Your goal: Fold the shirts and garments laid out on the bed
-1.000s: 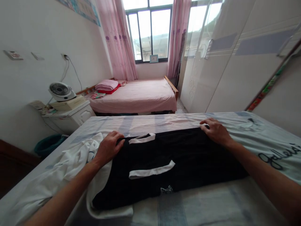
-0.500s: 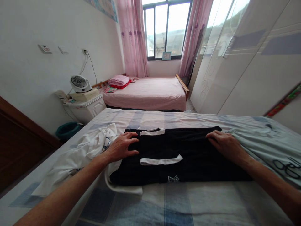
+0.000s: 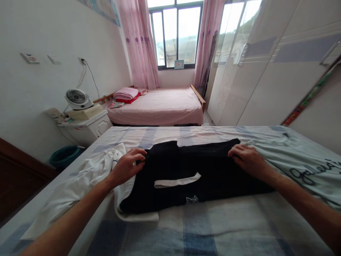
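Note:
A black garment point(image 3: 202, 167) with a white strip across its front lies flat on the near bed point(image 3: 202, 227). My left hand point(image 3: 128, 165) pinches the garment's far left edge, fingers curled around the cloth. On the far right edge rests my right hand point(image 3: 246, 160), fingers gripping the fabric there. Under the garment's left side lies a crumpled white garment point(image 3: 87, 174). To the right a pale green shirt point(image 3: 295, 160) with dark lettering is spread out, touching the black garment's right end.
A white bedside cabinet point(image 3: 87, 128) with a small fan point(image 3: 77, 99) stands at the left wall, a teal bin point(image 3: 64, 156) below it. Beyond is a pink bed point(image 3: 160, 106) under the window. White wardrobe doors point(image 3: 266, 71) run along the right.
The upper white strip on the black garment has disappeared under a fold at the far left edge. Both hands now grip the far edge instead of lying flat on it.

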Demonstrator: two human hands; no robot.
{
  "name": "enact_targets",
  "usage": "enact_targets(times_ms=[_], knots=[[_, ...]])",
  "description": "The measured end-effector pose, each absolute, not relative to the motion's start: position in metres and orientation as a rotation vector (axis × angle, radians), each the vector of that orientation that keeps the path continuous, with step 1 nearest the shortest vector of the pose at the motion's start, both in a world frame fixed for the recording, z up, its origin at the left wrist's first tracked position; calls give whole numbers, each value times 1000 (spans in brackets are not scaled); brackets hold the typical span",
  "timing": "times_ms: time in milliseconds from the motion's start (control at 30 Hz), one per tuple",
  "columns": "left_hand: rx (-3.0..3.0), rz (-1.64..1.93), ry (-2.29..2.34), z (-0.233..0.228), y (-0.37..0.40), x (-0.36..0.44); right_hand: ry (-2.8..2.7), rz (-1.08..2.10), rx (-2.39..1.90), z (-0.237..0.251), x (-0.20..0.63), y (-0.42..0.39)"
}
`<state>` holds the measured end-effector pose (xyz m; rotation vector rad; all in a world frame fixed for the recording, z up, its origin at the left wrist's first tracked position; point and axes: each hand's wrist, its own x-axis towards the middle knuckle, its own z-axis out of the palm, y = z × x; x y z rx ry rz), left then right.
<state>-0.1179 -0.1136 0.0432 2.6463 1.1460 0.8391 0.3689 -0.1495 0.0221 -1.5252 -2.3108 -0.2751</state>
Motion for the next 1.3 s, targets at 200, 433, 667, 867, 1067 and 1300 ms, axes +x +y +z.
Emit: enact_targets(times_ms=[200,433,667,867,1067,1300], knots=[[2492,739,1228,40,-111,-109,-2166,-121,-1585,25,342,-147],[2196,673,1503,39,-101,-73,-2284,108,-1401,28,272,-126],[2008,766,1359,33,-103,-65,-2246,291,-1472,34,249,-118],[1764,801,983,54,-117,-57,-2008,991,-1339,38,206,-98],[2168,844,908,60,-136,-59,-2140,728,-1070,43,193,-117],[2722,708,992,54,-155,-62,-2553,-103,-995,42,207,-151]])
